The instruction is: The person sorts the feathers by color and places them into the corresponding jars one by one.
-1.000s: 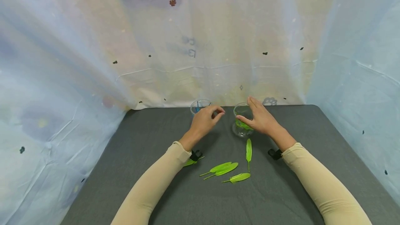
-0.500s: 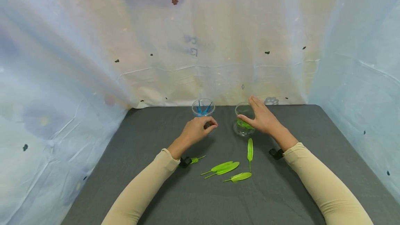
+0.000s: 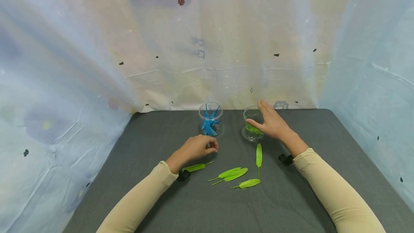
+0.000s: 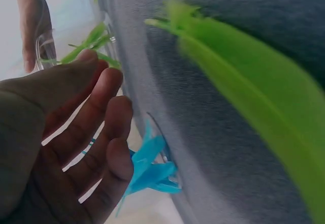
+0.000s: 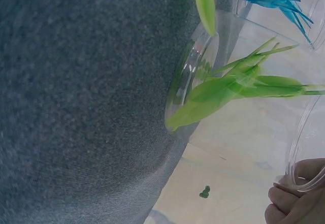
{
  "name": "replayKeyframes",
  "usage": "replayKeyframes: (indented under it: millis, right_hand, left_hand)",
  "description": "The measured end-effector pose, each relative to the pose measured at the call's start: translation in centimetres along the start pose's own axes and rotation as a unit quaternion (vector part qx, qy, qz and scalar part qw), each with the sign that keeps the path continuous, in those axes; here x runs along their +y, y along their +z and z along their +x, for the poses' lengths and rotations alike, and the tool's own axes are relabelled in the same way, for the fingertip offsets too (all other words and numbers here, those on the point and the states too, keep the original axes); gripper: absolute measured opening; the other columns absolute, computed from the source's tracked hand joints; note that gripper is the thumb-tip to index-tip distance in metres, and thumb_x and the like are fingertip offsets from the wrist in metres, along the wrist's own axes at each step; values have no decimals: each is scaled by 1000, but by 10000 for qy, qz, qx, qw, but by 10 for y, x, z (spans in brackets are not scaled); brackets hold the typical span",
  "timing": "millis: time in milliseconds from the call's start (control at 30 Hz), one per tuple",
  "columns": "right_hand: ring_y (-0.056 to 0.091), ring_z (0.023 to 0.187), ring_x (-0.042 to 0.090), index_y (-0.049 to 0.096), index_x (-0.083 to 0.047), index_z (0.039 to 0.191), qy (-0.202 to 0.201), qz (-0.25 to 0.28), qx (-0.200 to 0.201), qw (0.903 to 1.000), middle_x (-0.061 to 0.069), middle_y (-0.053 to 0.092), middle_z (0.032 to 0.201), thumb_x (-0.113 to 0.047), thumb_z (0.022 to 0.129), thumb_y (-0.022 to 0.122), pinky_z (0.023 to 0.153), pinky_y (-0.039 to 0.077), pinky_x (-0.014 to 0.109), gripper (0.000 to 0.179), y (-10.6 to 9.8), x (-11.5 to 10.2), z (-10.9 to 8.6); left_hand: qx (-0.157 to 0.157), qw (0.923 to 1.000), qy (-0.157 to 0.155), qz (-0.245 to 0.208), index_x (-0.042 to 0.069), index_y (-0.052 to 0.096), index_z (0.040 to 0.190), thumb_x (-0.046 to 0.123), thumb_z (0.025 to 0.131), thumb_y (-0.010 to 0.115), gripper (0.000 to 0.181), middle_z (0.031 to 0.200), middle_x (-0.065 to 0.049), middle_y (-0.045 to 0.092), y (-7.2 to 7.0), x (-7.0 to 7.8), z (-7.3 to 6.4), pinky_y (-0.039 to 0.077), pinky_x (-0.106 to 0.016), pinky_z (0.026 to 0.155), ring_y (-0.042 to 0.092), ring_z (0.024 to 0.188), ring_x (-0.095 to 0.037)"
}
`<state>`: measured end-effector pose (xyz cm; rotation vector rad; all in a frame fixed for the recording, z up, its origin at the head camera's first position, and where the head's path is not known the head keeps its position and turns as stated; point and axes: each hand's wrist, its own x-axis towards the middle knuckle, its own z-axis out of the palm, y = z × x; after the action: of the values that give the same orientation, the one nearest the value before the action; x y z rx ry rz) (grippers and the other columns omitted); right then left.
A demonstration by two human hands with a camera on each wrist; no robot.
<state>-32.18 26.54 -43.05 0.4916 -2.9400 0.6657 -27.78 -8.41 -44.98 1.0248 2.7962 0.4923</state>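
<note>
My right hand (image 3: 274, 121) holds a clear jar (image 3: 249, 138) near its rim, the thumb at the front and the fingers behind. Green feathers (image 5: 218, 92) stand inside it. In the head view my left hand (image 3: 195, 147), fingers loosely bent and holding nothing, hovers over the table just above a lone green feather (image 3: 194, 168). Seen from the left wrist, that feather lies large at the right, apart from the fingertips (image 4: 121, 158). In front of my right hand one green feather (image 3: 258, 155) points toward the jar.
Left of the held jar stands a second clear jar (image 3: 221, 127) with several blue feathers (image 3: 208, 127). Nearer me, two overlapping green feathers (image 3: 234, 174) and another green feather (image 3: 249, 183) lie on the grey tabletop (image 3: 207, 208). A patterned curtain (image 3: 226, 46) hangs behind.
My left hand has drawn back from between the jars, down and to the left, uncovering the blue feathers' jar and more of the lone green feather. The right hand stays at its jar.
</note>
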Motion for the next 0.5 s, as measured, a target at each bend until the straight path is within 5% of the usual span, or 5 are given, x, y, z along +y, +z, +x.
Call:
replayKeyframes:
  millis: [500]
  right_hand:
    - [6, 165, 45, 9, 1, 171, -23, 36, 76, 10000, 23, 5, 179, -72, 102, 57, 128, 15, 69, 112, 2, 1, 0]
  left_hand:
    - [-612, 9980, -10, -137, 34, 70, 95, 38, 101, 77, 10, 90, 20, 65, 6, -10, -18, 51, -32, 68, 59, 75, -3]
